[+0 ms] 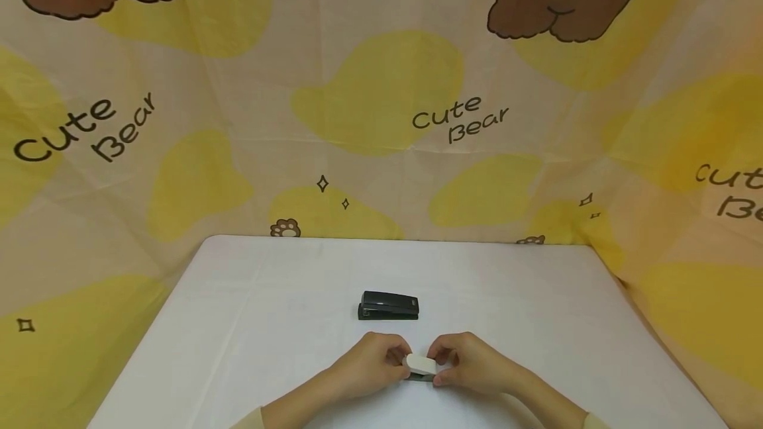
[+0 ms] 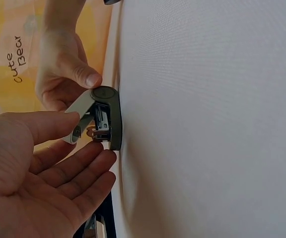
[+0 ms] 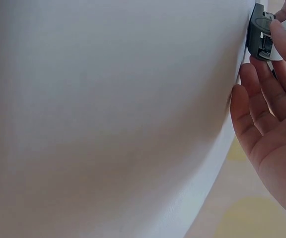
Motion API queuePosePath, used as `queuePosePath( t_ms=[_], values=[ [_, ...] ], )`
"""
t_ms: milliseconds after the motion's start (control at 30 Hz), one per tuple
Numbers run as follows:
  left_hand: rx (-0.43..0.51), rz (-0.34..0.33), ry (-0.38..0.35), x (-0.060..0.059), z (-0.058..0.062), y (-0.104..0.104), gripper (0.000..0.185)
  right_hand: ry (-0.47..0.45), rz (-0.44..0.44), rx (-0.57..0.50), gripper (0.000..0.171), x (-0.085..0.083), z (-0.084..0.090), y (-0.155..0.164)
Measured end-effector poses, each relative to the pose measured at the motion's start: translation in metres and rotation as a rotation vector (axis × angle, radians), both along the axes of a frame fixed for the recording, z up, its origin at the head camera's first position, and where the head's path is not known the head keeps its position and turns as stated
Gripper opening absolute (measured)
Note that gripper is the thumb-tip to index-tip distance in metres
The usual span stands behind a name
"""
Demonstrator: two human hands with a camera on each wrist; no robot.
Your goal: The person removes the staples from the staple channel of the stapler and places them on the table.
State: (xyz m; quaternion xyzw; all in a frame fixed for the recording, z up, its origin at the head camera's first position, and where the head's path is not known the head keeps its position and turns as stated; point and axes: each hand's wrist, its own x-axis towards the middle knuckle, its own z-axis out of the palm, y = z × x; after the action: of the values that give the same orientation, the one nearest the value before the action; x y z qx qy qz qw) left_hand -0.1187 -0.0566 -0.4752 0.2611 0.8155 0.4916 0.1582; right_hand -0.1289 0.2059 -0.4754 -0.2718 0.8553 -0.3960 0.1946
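Note:
A small white and dark grey stapler [image 1: 421, 365] is held between both hands near the table's front. My left hand [image 1: 371, 366] pinches the raised white top lever between thumb and index finger, its other fingers spread beside the base in the left wrist view. On the opposite side, my right hand [image 1: 475, 364] grips the hinge end, with its thumb [image 2: 89, 79] right at the round pivot. Between lever and grey base, the metal inside of the small stapler [image 2: 103, 119] shows. A larger black stapler [image 1: 389, 306] lies just beyond the hands, lengthwise across the table.
A white cloth covers the table [image 1: 286, 290]. Behind it and along both sides hangs a yellow and beige curtain [image 1: 369, 98] printed with bears and lettering. Slight folds in the cloth show near the hands in the left wrist view.

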Motion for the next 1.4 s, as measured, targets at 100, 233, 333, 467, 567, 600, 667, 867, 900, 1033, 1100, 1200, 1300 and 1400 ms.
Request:
queuePosePath(
  t_ms=[100, 233, 333, 467, 567, 600, 667, 867, 900, 1033, 1100, 1200, 1300, 1400],
  values=[
    [0.0, -0.002, 0.001, 0.001, 0.0, -0.001, 0.016, -0.012, -0.005, -0.001, 0.027, 0.001, 0.0, -0.001],
    [0.001, -0.003, -0.001, 0.002, 0.0, -0.001, 0.016, -0.026, -0.012, 0.001, 0.028, 0.001, -0.001, -0.001],
    [0.003, -0.001, -0.002, 0.002, 0.001, -0.002, 0.016, -0.027, -0.015, 0.005, 0.029, 0.001, -0.002, -0.002],
    [-0.006, 0.0, 0.006, 0.002, 0.001, -0.003, 0.018, -0.022, -0.019, 0.003, 0.029, 0.001, 0.0, -0.001],
    [-0.024, 0.003, 0.016, 0.002, 0.0, -0.004, 0.023, -0.005, -0.02, -0.004, 0.03, 0.001, 0.003, 0.001],
    [-0.031, 0.006, 0.019, 0.002, 0.0, -0.004, 0.025, 0.004, -0.019, -0.007, 0.03, 0.001, 0.004, 0.001],
    [-0.046, 0.011, 0.026, 0.002, 0.0, -0.005, 0.028, 0.022, -0.019, -0.014, 0.031, 0.001, 0.006, 0.001],
    [-0.062, 0.023, 0.046, 0.0, -0.001, -0.007, 0.028, 0.034, -0.022, -0.041, 0.031, 0.003, 0.009, -0.003],
    [-0.059, 0.022, 0.05, -0.001, -0.001, -0.007, 0.027, 0.029, -0.023, -0.049, 0.031, 0.003, 0.009, -0.004],
    [-0.055, 0.019, 0.069, -0.002, -0.004, -0.008, 0.025, 0.014, -0.028, -0.09, 0.032, 0.004, 0.01, -0.009],
    [-0.063, 0.019, 0.076, -0.004, -0.006, -0.008, 0.024, 0.013, -0.03, -0.111, 0.032, 0.004, 0.012, -0.011],
    [-0.079, 0.021, 0.063, -0.006, -0.008, -0.008, 0.023, 0.017, -0.03, -0.125, 0.031, 0.004, 0.012, -0.015],
    [-0.085, 0.022, 0.044, -0.007, -0.009, -0.008, 0.022, 0.013, -0.027, -0.124, 0.03, 0.004, 0.014, -0.018],
    [-0.084, 0.02, 0.038, -0.007, -0.01, -0.007, 0.02, 0.012, -0.023, -0.123, 0.029, 0.004, 0.015, -0.021]
  ],
)
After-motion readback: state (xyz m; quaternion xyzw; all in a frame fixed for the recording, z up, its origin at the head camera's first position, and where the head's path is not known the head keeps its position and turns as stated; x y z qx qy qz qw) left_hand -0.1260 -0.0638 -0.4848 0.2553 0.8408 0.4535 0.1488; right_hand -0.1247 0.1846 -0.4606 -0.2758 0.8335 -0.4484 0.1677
